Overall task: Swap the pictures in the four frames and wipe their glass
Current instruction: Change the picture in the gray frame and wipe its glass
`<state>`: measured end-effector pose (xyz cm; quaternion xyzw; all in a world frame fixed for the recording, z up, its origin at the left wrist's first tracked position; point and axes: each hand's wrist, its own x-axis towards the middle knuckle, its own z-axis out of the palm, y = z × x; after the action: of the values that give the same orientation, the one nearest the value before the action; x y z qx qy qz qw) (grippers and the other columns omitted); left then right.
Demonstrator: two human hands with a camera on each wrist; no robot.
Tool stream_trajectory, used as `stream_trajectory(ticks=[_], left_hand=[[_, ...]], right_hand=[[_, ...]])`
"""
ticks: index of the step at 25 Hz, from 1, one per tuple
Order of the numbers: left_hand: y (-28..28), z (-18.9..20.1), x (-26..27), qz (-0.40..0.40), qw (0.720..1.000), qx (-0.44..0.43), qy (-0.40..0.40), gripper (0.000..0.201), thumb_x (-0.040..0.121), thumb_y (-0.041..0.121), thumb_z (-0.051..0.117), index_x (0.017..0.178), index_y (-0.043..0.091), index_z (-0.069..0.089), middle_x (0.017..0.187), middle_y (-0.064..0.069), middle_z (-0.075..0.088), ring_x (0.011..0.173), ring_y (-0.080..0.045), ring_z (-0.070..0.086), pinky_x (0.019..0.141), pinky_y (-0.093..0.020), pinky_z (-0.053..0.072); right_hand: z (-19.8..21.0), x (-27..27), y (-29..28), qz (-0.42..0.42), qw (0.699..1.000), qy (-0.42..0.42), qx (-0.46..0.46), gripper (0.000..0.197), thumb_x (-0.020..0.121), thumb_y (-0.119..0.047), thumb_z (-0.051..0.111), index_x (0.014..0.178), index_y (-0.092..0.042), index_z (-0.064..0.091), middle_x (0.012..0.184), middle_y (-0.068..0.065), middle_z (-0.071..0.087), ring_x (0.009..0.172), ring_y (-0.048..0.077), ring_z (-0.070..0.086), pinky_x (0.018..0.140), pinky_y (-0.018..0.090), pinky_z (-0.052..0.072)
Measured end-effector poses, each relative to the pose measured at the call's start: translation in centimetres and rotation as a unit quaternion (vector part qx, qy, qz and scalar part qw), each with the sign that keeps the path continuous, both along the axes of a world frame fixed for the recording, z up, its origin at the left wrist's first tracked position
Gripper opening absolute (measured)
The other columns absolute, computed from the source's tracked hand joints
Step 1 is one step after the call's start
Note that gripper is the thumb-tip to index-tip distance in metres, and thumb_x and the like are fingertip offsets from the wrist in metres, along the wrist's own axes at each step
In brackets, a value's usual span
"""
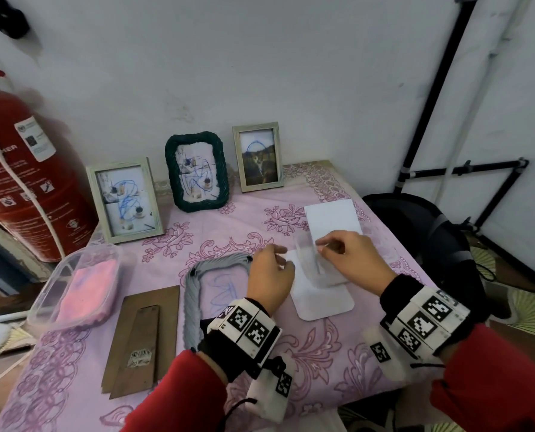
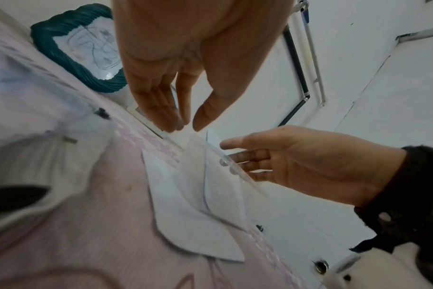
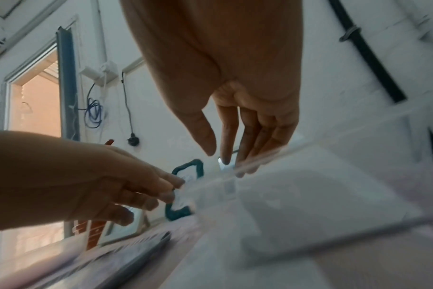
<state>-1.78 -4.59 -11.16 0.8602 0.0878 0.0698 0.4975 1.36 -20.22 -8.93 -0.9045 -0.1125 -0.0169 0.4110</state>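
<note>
Pinched at its top edge by the right hand (image 1: 350,260), the glass (image 1: 310,263) is tilted over white paper (image 1: 322,302); the left hand (image 1: 271,275) is relaxed beside it. Slippage or smudging is risked by fingertip-only contact.

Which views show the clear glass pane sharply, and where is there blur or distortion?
Head view: clear glass pane faint, barely distinguishable over the white paper sheet; left edge smeared. Left wrist view: only the pane's edge reads; foreground blurred, fisheye-bent. Right wrist view: dim, backlit, soft.
</note>
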Motion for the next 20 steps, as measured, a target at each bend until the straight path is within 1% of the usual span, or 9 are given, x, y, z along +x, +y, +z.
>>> stream_trajectory(ticks=[2,4,7,9,11,13,15,18,20], left_hand=[[-0.3,1.0,1.0,0.006,0.998,-0.021,-0.059,0.022,0.085,0.005,0.056,0.107,0.007,0.06,0.105,-0.014,0.059,0.083,-0.018,0.054,0.087,-0.034,0.048],[-1.0,1.7,2.3,-0.007,0.996,-0.019,-0.092,0.023,0.085,0.004,0.056,0.108,0.006,0.061,0.108,-0.014,0.061,0.09,-0.02,0.057,0.088,-0.03,0.047],[-2.0,2.1,4.5,-0.021,0.996,0.009,-0.091,0.032,0.087,0.007,0.057,0.119,0.005,0.059,0.118,-0.011,0.061,0.104,-0.021,0.058,0.09,-0.024,0.041],[-2.5,2.0,5.7,-0.031,0.996,0.025,-0.074,0.037,0.088,0.009,0.058,0.125,0.005,0.056,0.125,-0.009,0.059,0.111,-0.022,0.055,0.096,-0.026,0.041],[-3.0,1.8,6.6,-0.041,0.996,0.04,-0.063,0.04,0.087,0.009,0.058,0.127,0.005,0.054,0.127,-0.01,0.057,0.114,-0.024,0.054,0.1,-0.031,0.041],[-3.3,1.6,7.2,-0.041,0.996,0.047,-0.064,0.039,0.086,0.007,0.059,0.125,0.004,0.055,0.124,-0.012,0.058,0.11,-0.025,0.055,0.097,-0.029,0.042],[-3.3,1.4,7.4,-0.027,0.997,0.035,-0.069,0.039,0.085,0.006,0.059,0.124,0.004,0.056,0.121,-0.012,0.059,0.107,-0.023,0.056,0.094,-0.026,0.041],[-3.5,1.2,7.3,-0.02,0.998,0.006,-0.067,0.039,0.084,0.005,0.061,0.123,0.006,0.054,0.122,-0.01,0.057,0.108,-0.021,0.055,0.097,-0.027,0.042],[-3.7,1.3,7.2,-0.017,0.997,0.006,-0.07,0.038,0.083,0.006,0.062,0.12,0.008,0.055,0.122,-0.011,0.052,0.112,-0.022,0.051,0.1,-0.029,0.039]], right_hand=[[1.0,1.6,-1.2,-0.04,0.999,-0.015,0.0,0.017,0.087,-0.011,0.06,0.1,-0.009,0.07,0.086,0.004,0.067,0.075,0.011,0.059,0.062,0.003,0.038],[1.9,3.5,-2.5,-0.085,0.996,-0.017,-0.011,0.02,0.086,-0.011,0.06,0.103,-0.008,0.069,0.096,0.01,0.069,0.087,0.019,0.062,0.074,0.016,0.04],[2.7,6.0,-3.9,-0.107,0.993,0.005,-0.045,0.032,0.086,-0.012,0.062,0.117,-0.005,0.061,0.11,0.016,0.064,0.103,0.025,0.059,0.087,0.024,0.04],[2.8,7.2,-4.3,-0.093,0.992,0.028,-0.081,0.042,0.085,-0.014,0.065,0.125,-0.004,0.055,0.115,0.016,0.063,0.107,0.027,0.058,0.09,0.027,0.04],[2.7,8.1,-4.6,-0.082,0.992,0.049,-0.082,0.046,0.083,-0.014,0.068,0.125,-0.003,0.055,0.112,0.017,0.064,0.099,0.024,0.059,0.089,0.026,0.042],[2.4,8.7,-5.0,-0.082,0.993,0.057,-0.056,0.045,0.078,-0.014,0.073,0.119,-0.004,0.058,0.106,0.017,0.066,0.088,0.018,0.057,0.085,0.025,0.044],[2.2,8.8,-5.4,-0.095,0.994,0.047,-0.028,0.041,0.074,-0.014,0.078,0.11,-0.005,0.063,0.095,0.014,0.067,0.084,0.017,0.058,0.08,0.024,0.045],[2.1,8.6,-5.9,-0.128,0.991,0.025,0.02,0.033,0.067,-0.01,0.082,0.096,-0.004,0.068,0.072,0.005,0.064,0.073,0.014,0.06,0.07,0.022,0.044],[2.1,8.3,-6.1,-0.142,0.989,0.015,0.049,0.027,0.068,-0.005,0.081,0.093,-0.004,0.069,0.064,0.002,0.062,0.063,0.006,0.058,0.061,0.015,0.044]])
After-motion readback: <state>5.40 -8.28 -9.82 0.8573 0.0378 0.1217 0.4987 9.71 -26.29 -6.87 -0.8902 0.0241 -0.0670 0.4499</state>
